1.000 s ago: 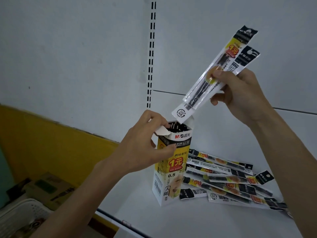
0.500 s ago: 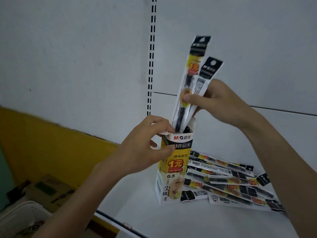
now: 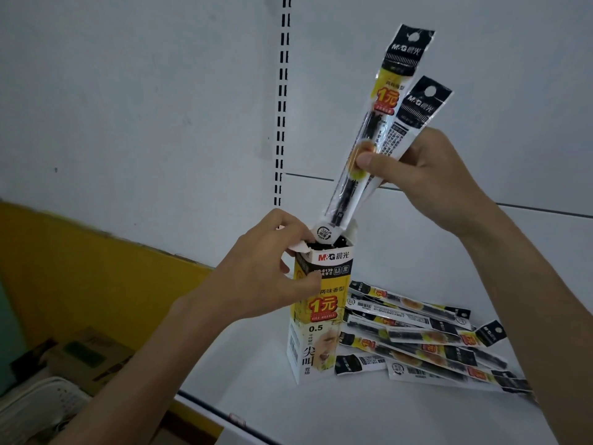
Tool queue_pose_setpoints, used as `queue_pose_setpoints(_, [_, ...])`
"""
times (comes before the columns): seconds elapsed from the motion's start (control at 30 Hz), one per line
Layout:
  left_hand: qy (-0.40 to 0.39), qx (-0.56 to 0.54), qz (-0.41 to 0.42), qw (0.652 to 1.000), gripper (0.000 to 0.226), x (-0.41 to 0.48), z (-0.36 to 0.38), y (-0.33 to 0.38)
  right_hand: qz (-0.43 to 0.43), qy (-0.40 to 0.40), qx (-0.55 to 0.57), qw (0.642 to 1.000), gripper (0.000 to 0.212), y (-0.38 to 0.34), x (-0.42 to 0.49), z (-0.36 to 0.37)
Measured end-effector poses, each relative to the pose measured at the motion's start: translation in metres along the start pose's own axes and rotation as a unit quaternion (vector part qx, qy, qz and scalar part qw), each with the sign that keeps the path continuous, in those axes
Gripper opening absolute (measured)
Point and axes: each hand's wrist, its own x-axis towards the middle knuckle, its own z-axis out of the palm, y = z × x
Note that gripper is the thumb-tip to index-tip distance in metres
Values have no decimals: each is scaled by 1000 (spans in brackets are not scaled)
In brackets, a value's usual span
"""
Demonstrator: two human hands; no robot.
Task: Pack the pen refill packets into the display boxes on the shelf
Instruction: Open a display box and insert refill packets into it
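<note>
Head view: the display box [image 3: 321, 319] stands upright on the white shelf [image 3: 321, 415], top open, with dark refill ends inside. The left hand [image 3: 266, 274] grips its upper part and holds a flap [image 3: 297, 246] back. The right hand [image 3: 430, 178] pinches two refill packets [image 3: 380, 120], tilted toward 1 o'clock, their lower ends at the mouth. The loose packets [image 3: 420, 343] lie at the box's 3 o'clock, with open shelf at 6 and the front edge at 7.

Dim, even light; soft shadows; wide-angle bending at edges

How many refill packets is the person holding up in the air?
2. The front packet is pinched by the right hand, its lower end at the box mouth; the second packet sits just behind it. Another could hide between.
</note>
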Motion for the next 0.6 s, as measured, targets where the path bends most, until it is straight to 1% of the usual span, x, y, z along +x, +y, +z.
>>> queue_pose_setpoints(0.07, [-8,-10,-8,1000,30,0,0,1,9,-9,11,1000,14,0,-1,0])
queue_pose_setpoints(0.13, [-15,-31,-10,999,26,-1,0,1,14,-35,5,999,13,1,-1,1])
queue_pose_setpoints(0.2, [-25,-50,-11,998,26,-1,-1,3,37,-74,-32,996,6,8,-2,5])
queue_pose_setpoints(0.23, [-31,-57,-10,998,27,-1,-1,4,59,-99,-57,992,7,12,-2,9])
queue_pose_setpoints(0.33, [-39,-55,-8,998,33,0,-1,6,96,-168,-112,975,11,30,-7,27])
queue_pose_setpoints(0.37, [-37,-58,-10,998,35,-1,0,6,98,-175,-116,973,15,34,-9,31])
queue_pose_setpoints(0.43, [-37,-72,-20,997,31,-2,1,4,98,-185,-91,974,21,34,-10,32])
queue_pose_setpoints(0.47, [-38,-73,-23,996,28,-3,1,4,100,-182,-63,976,25,31,-9,29])
queue_pose_setpoints(0.53, [-35,-73,-21,997,27,-4,2,2,116,-129,24,985,30,26,-6,24])
queue_pose_setpoints(0.57, [-31,-76,-20,996,27,-4,3,2,118,-94,63,987,27,25,-5,22])
queue_pose_setpoints(0.6, [-27,-79,-19,996,28,-4,4,2,116,-72,74,988,22,26,-4,22])
